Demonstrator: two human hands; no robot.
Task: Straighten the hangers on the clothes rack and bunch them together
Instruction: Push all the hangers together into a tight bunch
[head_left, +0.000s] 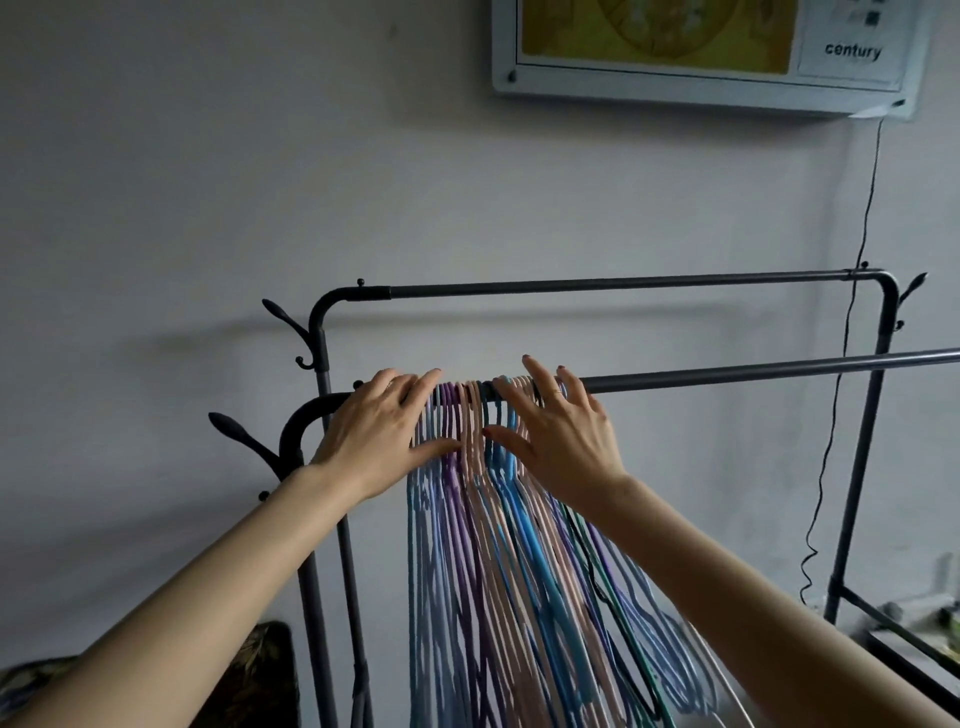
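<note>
Most hangers (498, 519) already sit bunched on the rack's front rail (727, 376), betw. left hand (382, 434) and right hand (558, 441), both flat, fingers spread, gripping nothing. Lower ends fan out, prob. need straightening.

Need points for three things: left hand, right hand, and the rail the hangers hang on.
left hand (376, 431), head view, back of the hand, by the bunch's left side.
right hand (558, 439), head view, back of the hand, over the bunch's right side.
front rail (753, 375), head view, bare stretch right of the hangers (470, 410).
</note>
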